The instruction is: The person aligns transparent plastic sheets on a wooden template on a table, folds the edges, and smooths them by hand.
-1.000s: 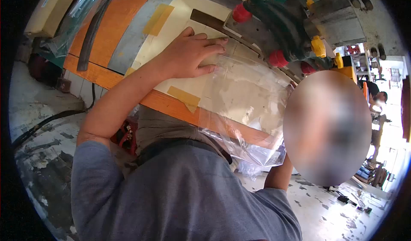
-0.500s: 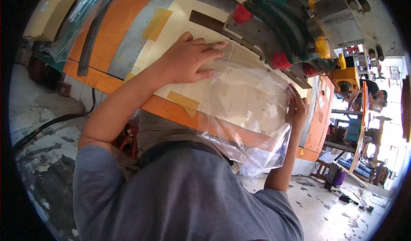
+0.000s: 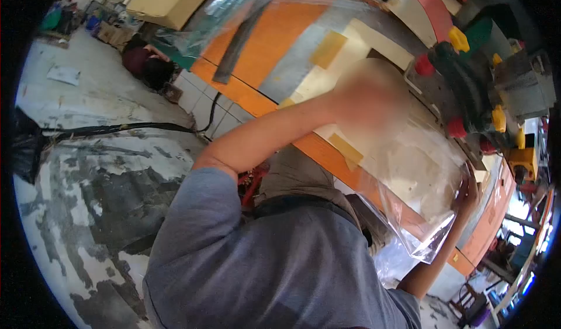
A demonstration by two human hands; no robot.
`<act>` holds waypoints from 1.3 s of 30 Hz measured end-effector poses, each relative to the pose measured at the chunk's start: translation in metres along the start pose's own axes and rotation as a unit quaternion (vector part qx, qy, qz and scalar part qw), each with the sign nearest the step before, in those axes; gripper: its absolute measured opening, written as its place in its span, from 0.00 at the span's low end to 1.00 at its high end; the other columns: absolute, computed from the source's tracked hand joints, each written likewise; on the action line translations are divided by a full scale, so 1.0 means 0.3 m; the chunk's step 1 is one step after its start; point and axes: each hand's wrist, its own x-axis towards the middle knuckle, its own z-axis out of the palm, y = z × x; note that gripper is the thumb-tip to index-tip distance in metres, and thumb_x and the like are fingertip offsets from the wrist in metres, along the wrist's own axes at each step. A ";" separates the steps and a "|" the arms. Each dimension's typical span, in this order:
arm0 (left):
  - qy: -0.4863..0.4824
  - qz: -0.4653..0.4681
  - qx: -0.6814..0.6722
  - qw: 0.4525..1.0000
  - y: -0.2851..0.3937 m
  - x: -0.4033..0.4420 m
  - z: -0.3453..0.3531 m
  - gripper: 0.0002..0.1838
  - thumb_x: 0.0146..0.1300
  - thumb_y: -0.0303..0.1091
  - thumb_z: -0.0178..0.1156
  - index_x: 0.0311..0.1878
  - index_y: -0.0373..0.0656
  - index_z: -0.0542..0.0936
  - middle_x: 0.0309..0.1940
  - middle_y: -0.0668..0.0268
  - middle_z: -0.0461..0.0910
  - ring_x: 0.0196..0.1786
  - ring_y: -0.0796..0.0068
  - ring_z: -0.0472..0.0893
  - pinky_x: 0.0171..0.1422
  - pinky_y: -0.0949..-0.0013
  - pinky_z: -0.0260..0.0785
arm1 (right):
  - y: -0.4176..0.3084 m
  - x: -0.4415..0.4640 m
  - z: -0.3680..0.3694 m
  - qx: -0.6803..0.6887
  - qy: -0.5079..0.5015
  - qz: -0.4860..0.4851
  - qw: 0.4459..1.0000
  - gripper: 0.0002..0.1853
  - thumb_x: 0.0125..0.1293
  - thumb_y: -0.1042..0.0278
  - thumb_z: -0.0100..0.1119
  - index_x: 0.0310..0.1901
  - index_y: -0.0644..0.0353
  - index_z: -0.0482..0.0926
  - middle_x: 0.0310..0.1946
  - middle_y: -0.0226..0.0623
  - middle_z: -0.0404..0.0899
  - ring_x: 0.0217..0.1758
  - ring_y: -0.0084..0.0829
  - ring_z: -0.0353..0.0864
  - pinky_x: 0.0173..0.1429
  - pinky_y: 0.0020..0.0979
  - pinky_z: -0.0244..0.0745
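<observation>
A clear plastic bag (image 3: 418, 183) lies over the cream board (image 3: 380, 42) on the workbench, its loose lower end draping past the front edge. My right hand (image 3: 467, 193) is closed on the bag's right edge. Over the upper left part of the bag is my left hand (image 3: 371, 101), so blurred that its fingers cannot be made out. Tan tape strips (image 3: 329, 49) stick to the board. Just beyond the hands stands a machine (image 3: 461, 83) with a dark green handle and red and yellow knobs.
On the orange bench top (image 3: 248, 98) lies a dark flat strip (image 3: 242, 36). A cardboard box (image 3: 169, 1) and crumpled clear film are at the far left. Another person (image 3: 146, 63) is low down near the floor at left. A black cable (image 3: 128, 129) runs across the floor.
The head view has swung left, so the bench and machine appear further right. My left hand has gone from distinct to blurred. My right hand stays at the bag's right edge.
</observation>
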 end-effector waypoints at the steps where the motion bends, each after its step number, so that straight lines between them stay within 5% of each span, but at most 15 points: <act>1: -0.001 0.003 -0.010 1.000 0.003 0.007 0.003 0.28 0.66 0.58 0.65 0.65 0.58 0.79 0.75 0.74 0.75 0.56 0.65 0.82 0.58 0.52 0.65 | 0.019 0.004 0.009 -0.008 0.004 0.006 1.000 0.20 0.78 0.72 0.54 0.67 0.49 0.84 0.67 0.29 0.84 0.32 0.33 0.75 0.47 0.34 0.75; 7: -0.026 0.006 0.003 1.000 0.004 0.009 -0.008 0.29 0.67 0.58 0.64 0.67 0.58 0.79 0.77 0.74 0.73 0.58 0.66 0.81 0.60 0.53 0.64 | 0.006 0.019 0.014 -0.003 0.064 -0.062 0.996 0.18 0.81 0.66 0.52 0.66 0.50 0.84 0.63 0.32 0.86 0.36 0.43 0.78 0.51 0.41 0.77; 8: -0.024 0.006 0.007 1.000 0.004 0.009 -0.009 0.29 0.67 0.58 0.64 0.67 0.58 0.79 0.77 0.74 0.73 0.58 0.66 0.81 0.60 0.53 0.64 | -0.004 0.014 0.001 0.023 0.025 -0.014 0.999 0.19 0.82 0.64 0.51 0.67 0.50 0.83 0.63 0.34 0.86 0.41 0.44 0.82 0.54 0.42 0.77; 15: -0.006 0.019 -0.002 1.000 -0.008 0.007 0.012 0.29 0.69 0.58 0.63 0.68 0.57 0.78 0.79 0.73 0.71 0.61 0.68 0.81 0.61 0.53 0.62 | 0.055 0.012 0.027 0.043 0.058 -0.057 0.996 0.21 0.81 0.62 0.52 0.71 0.46 0.81 0.58 0.42 0.87 0.39 0.45 0.80 0.53 0.43 0.77; 18: -0.016 0.018 -0.005 1.000 -0.005 0.007 0.003 0.29 0.69 0.58 0.62 0.69 0.56 0.78 0.80 0.73 0.70 0.62 0.68 0.80 0.61 0.53 0.62 | 0.096 0.009 0.039 0.026 -0.033 0.077 0.996 0.21 0.81 0.60 0.53 0.71 0.44 0.80 0.49 0.46 0.87 0.39 0.47 0.79 0.53 0.44 0.77; 24: -0.015 0.019 -0.003 1.000 -0.006 0.006 0.015 0.30 0.70 0.58 0.61 0.70 0.54 0.78 0.78 0.72 0.73 0.62 0.68 0.81 0.61 0.53 0.62 | 0.178 0.018 0.107 0.017 0.014 0.052 0.998 0.21 0.79 0.58 0.56 0.70 0.39 0.81 0.40 0.49 0.84 0.42 0.50 0.81 0.50 0.48 0.77; 27: 0.003 0.031 -0.012 0.999 -0.007 -0.001 0.015 0.30 0.71 0.58 0.61 0.70 0.54 0.78 0.75 0.72 0.76 0.61 0.68 0.81 0.61 0.54 0.62 | 0.189 0.019 0.120 0.046 0.118 -0.067 0.990 0.20 0.78 0.57 0.59 0.69 0.36 0.82 0.35 0.52 0.80 0.41 0.52 0.82 0.50 0.50 0.78; 29: 0.012 0.039 -0.017 0.999 -0.008 0.003 0.009 0.30 0.71 0.58 0.60 0.70 0.54 0.78 0.74 0.72 0.77 0.61 0.68 0.81 0.61 0.54 0.62 | 0.162 0.016 0.093 0.028 0.044 0.051 0.997 0.20 0.76 0.59 0.62 0.68 0.39 0.83 0.36 0.52 0.81 0.40 0.53 0.82 0.50 0.50 0.78; 31: -0.008 0.042 -0.012 0.999 -0.014 0.003 0.008 0.30 0.72 0.58 0.60 0.71 0.54 0.78 0.73 0.72 0.78 0.60 0.67 0.81 0.62 0.54 0.63 | 0.179 0.016 0.105 0.020 0.048 0.049 0.997 0.20 0.75 0.62 0.63 0.67 0.41 0.83 0.41 0.49 0.85 0.38 0.53 0.81 0.48 0.50 0.79; 34: 0.009 0.067 -0.002 0.998 -0.027 0.008 0.028 0.31 0.71 0.58 0.60 0.73 0.55 0.77 0.70 0.70 0.80 0.60 0.65 0.81 0.63 0.53 0.64 | 0.152 0.012 0.089 0.045 0.075 -0.002 0.996 0.20 0.75 0.63 0.64 0.67 0.43 0.84 0.49 0.47 0.88 0.40 0.48 0.83 0.48 0.45 0.80; 36: -0.001 0.061 -0.014 0.998 -0.021 0.002 0.019 0.32 0.71 0.57 0.60 0.74 0.55 0.76 0.67 0.68 0.82 0.60 0.63 0.81 0.63 0.52 0.65 | 0.061 -0.001 0.028 0.139 0.048 0.071 0.987 0.19 0.77 0.62 0.62 0.67 0.47 0.84 0.54 0.45 0.89 0.45 0.37 0.86 0.53 0.37 0.80; 39: 0.004 0.062 -0.024 0.998 -0.025 0.012 0.015 0.33 0.71 0.56 0.60 0.75 0.54 0.75 0.61 0.64 0.83 0.59 0.60 0.81 0.63 0.51 0.66 | -0.014 -0.021 -0.006 0.256 0.076 0.048 0.962 0.19 0.80 0.61 0.60 0.67 0.53 0.84 0.56 0.37 0.89 0.51 0.24 0.85 0.58 0.31 0.77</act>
